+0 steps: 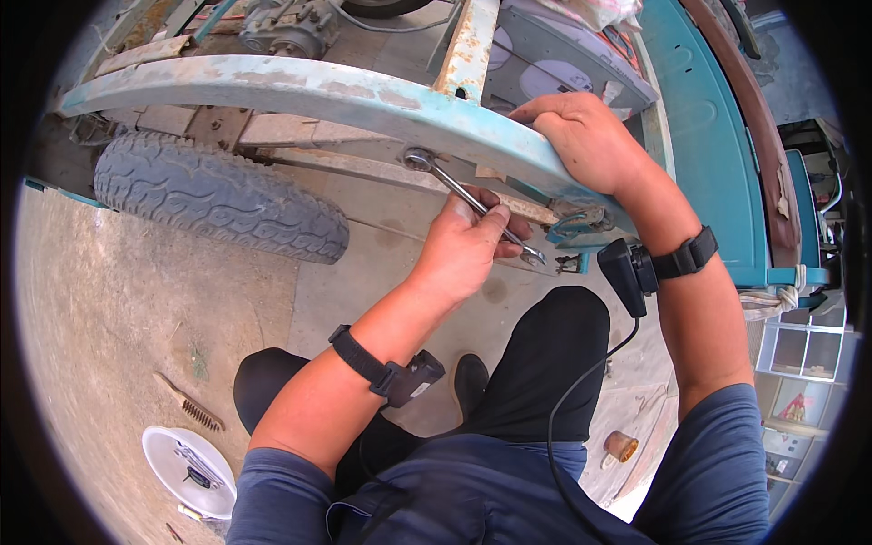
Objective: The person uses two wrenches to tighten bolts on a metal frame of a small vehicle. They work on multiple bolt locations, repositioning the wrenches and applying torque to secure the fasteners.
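My left hand [466, 235] is closed around the middle of a double-ended box wrench [449, 180]. The wrench's upper ring lies close by a rusty bar under the frame; whether it sits on a fastener I cannot tell. Its lower end points down toward a turquoise bracket [579, 225]. My right hand [579, 139] rests over the curved, worn turquoise metal frame rail [306, 80], its fingers hooked over the far edge and partly hidden. A rusty upright [470, 48] joins the rail beside those fingers.
A treaded tyre [221, 194] stands under the rail at left. On the ground lie a wire brush [191, 403], a white bowl [187, 470] holding tools, and a small rusty can [620, 446]. A turquoise panel [715, 143] rises at right. A cable hangs from my right forearm.
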Demonstrator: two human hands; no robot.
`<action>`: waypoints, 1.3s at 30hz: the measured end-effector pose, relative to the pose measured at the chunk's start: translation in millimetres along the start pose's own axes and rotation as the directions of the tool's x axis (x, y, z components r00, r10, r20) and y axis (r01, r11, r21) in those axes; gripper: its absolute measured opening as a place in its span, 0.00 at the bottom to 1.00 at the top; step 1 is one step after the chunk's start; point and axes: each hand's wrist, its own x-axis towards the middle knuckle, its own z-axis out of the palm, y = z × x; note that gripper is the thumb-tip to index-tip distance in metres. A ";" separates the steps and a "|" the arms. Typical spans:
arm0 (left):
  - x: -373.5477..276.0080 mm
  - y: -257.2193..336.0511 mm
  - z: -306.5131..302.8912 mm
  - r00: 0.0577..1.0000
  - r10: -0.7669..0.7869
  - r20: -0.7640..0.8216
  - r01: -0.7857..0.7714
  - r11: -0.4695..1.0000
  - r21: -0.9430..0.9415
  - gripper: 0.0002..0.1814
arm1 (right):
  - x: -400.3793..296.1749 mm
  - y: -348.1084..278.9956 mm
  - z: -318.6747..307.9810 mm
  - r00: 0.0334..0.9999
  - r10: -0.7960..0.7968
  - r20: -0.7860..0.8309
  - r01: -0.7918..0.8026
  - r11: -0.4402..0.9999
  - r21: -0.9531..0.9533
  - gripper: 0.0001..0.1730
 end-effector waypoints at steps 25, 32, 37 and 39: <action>26.3 -7.8 -89.5 0.815 0.526 -0.241 0.061 0.336 0.940 0.09 | 0.1 -0.4 -1.3 1.000 -0.023 -0.009 0.023 1.000 -0.010 0.22; 5.4 -13.2 -60.3 0.877 0.402 -0.262 0.031 0.497 0.867 0.09 | 1.1 0.3 -0.1 1.000 0.001 -0.001 -0.001 1.000 0.019 0.22; -10.7 -3.2 -22.1 0.951 -0.009 -0.308 0.046 0.993 0.112 0.10 | -1.6 1.3 1.1 1.000 0.005 -0.012 -0.005 1.000 0.012 0.21; -15.2 3.9 -14.6 0.962 -0.086 -0.261 0.082 0.996 -0.025 0.12 | -0.9 0.0 -0.4 1.000 0.021 -0.018 -0.020 1.000 0.003 0.21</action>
